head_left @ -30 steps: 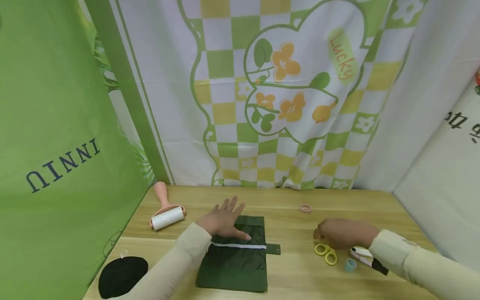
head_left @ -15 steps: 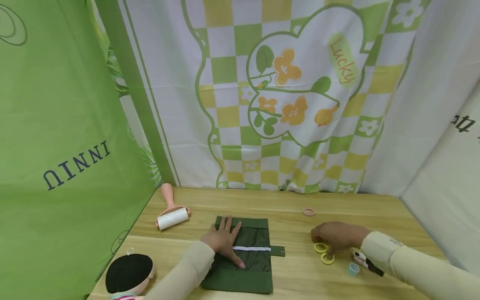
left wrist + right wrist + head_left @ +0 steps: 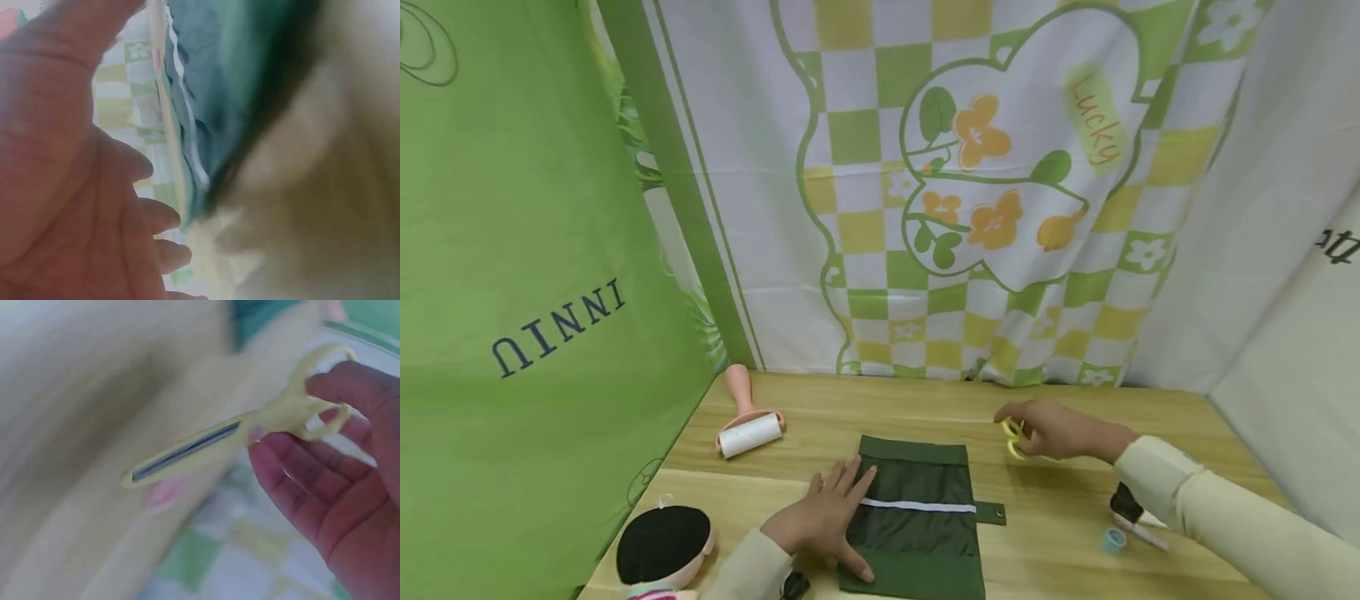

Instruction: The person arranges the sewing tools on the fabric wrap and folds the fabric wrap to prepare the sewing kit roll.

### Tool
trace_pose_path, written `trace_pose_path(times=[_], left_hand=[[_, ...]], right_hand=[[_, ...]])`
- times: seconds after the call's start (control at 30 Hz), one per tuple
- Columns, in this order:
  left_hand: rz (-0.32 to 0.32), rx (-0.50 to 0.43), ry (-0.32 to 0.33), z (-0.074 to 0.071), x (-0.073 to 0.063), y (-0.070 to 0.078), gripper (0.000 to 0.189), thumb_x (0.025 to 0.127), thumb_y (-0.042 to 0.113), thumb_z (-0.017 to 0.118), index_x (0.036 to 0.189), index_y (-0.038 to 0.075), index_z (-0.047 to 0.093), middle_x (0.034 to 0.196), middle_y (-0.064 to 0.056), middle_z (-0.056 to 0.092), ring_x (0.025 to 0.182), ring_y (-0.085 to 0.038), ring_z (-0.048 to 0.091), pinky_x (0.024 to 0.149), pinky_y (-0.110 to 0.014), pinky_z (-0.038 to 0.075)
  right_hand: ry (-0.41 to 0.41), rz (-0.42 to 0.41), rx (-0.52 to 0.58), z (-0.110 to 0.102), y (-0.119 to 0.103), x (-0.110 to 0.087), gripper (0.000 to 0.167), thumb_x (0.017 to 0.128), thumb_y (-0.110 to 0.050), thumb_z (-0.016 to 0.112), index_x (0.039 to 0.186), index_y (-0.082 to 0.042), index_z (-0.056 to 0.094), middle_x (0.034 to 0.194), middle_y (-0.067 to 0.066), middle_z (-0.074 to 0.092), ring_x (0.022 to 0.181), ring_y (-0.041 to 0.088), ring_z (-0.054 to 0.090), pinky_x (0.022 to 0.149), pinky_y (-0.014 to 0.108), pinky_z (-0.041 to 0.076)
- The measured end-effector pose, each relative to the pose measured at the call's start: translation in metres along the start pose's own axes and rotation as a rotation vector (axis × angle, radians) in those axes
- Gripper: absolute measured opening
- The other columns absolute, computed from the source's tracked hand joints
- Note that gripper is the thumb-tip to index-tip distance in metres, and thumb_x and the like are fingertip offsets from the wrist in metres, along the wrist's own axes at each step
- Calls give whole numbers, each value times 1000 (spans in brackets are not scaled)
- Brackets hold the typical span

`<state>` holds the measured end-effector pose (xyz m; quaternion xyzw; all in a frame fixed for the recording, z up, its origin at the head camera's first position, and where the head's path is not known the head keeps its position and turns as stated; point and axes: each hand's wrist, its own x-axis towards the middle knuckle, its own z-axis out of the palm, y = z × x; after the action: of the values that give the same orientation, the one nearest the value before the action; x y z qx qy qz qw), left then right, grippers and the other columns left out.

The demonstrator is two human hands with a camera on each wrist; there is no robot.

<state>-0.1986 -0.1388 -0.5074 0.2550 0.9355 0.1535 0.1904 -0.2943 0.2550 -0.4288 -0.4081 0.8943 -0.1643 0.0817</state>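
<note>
My right hand [image 3: 1060, 429] holds a pair of yellow scissors [image 3: 1013, 440] by the handle loops, raised over the back right of the table. In the right wrist view the fingers and thumb grip the loops, and the scissors' blades [image 3: 187, 452] point away from the palm. My left hand [image 3: 823, 517] lies with spread fingers at the left edge of a dark green fabric pouch [image 3: 917, 533]. This pouch is flat, with a white strip across it and a snap tab [image 3: 991, 512] on its right. The left wrist view shows the left hand's fingers fairly straight.
A pink-handled lint roller [image 3: 750, 433] lies at the back left. A black-haired doll [image 3: 662, 546] sits at the front left. Near the right forearm are a small blue cup-like piece [image 3: 1114, 541] and a partly hidden pink-and-white item [image 3: 1146, 533]. Curtains [image 3: 880, 350] stand behind the table.
My right hand has picked up the scissors from the table and moved them back and left. The pouch has shifted right, and my left hand now lies at its left edge.
</note>
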Motion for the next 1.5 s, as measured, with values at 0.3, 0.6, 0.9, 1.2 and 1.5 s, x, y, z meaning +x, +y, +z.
trace_pose_path(times=[0.3, 0.6, 0.9, 1.2, 1.5], left_hand=[[90, -43, 46, -8, 16, -25, 143, 62, 67, 85, 163, 21, -6, 169, -18, -13, 155, -45, -11, 114, -78, 1], [45, 60, 12, 2, 23, -22, 147, 59, 68, 86, 163, 17, -4, 170, -14, -8, 157, -40, -4, 119, -71, 8], [-48, 121, 22, 0, 6, -22, 148, 57, 73, 84, 162, 4, 4, 170, -16, -1, 157, -42, 0, 120, -69, 11], [-51, 107, -9, 0, 2, -28, 144, 60, 69, 85, 162, 5, 6, 171, -13, -5, 157, -40, -2, 121, -67, 10], [-40, 110, 0, 3, -2, -32, 143, 62, 71, 84, 162, 6, 5, 171, -14, -4, 157, -41, -2, 122, -66, 10]], right_hand=[[222, 182, 409, -15, -71, 86, 22, 96, -20, 68, 108, -3, 63, 93, 13, 67, 73, 21, 72, 63, 32, 61], [303, 431, 736, 73, -90, 143, 12, 94, -9, 69, 101, 0, 67, 87, 15, 65, 64, 24, 73, 63, 41, 62], [366, 460, 983, 103, -104, 167, 11, 94, -6, 68, 98, 4, 62, 83, 13, 60, 74, 40, 75, 66, 47, 62], [224, 379, 677, 103, -94, 160, 12, 95, -14, 69, 95, -3, 74, 77, 18, 69, 50, 12, 66, 51, 36, 59], [-4, 278, 555, 115, -94, 162, 15, 96, -12, 68, 86, -4, 75, 70, 8, 70, 51, 13, 66, 50, 33, 58]])
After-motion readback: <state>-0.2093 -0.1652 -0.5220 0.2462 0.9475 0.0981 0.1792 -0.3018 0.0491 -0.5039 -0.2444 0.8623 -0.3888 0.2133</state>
